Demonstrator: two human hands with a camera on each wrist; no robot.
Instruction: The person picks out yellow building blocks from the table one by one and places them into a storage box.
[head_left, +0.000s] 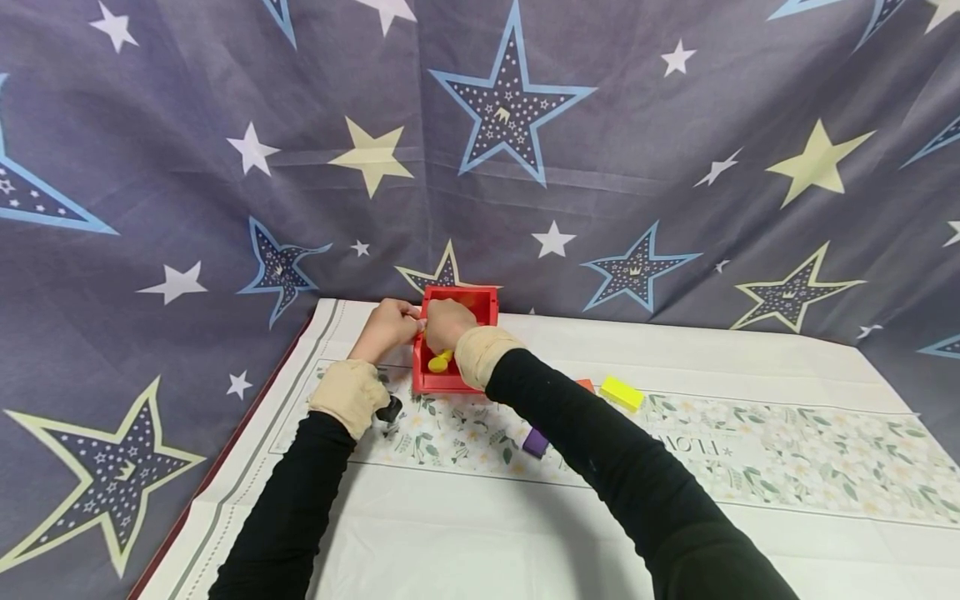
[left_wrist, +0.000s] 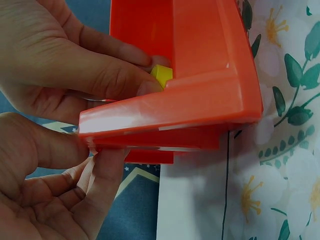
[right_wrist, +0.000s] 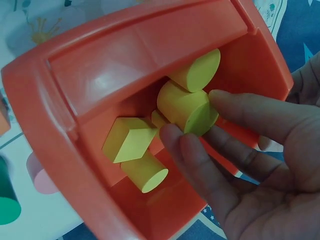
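A red plastic bin [head_left: 442, 383] stands at the back left of the table, with several yellow blocks inside. My right hand [head_left: 448, 325] reaches into it. In the right wrist view its fingertips pinch a yellow cylinder [right_wrist: 187, 111]. Around that lie a yellow diamond-shaped block [right_wrist: 129, 140], a smaller yellow cylinder [right_wrist: 146, 172] and another round-faced yellow block [right_wrist: 200, 71]. At the bin's left side, my left hand [head_left: 390, 327] holds the rim between thumb and fingers, seen more closely in the left wrist view.
To the bin's right lie a yellow block [head_left: 622, 393], a purple block [head_left: 536, 443] and an orange block [head_left: 586, 385], partly behind the right sleeve. A green cylinder [right_wrist: 7, 195] and a pink block [right_wrist: 41, 172] sit beside the bin. A star-patterned curtain [head_left: 555, 167] hangs right behind.
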